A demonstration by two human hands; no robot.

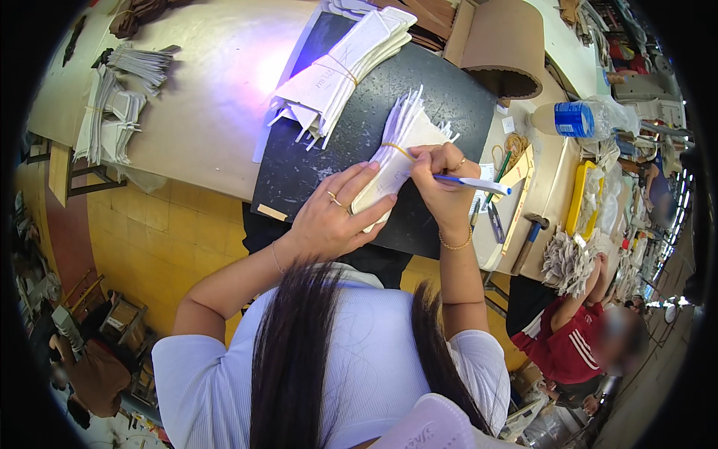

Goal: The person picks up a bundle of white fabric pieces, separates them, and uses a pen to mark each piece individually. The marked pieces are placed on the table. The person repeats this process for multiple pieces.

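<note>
Currently, viewing from a distance, I see a bundle of flat white pieces [404,135] near the centre, lying on a black board [449,82] and cinched by a yellow band [396,150]. Taking the bundle as my clock's hub, the person's left hand [334,207] comes in from 8 o'clock, its fingers over the near end and its thumb along the right edge, gripping and steadying it. The right hand [447,196], at 4 o'clock, has its fingers closed around a blue and white pen [485,185]; I cannot tell whether the hidden tip touches. A larger banded bundle [348,71] rests at 11 o'clock.

I judge the pieces light and fairly stiff, like thick card, sturdy but bendable at the narrow strips. Toward 12 o'clock the ends fan loose and could slide or snag, so I would take hold at the banded middle, or pinch the broad end toward 7 o'clock.
</note>
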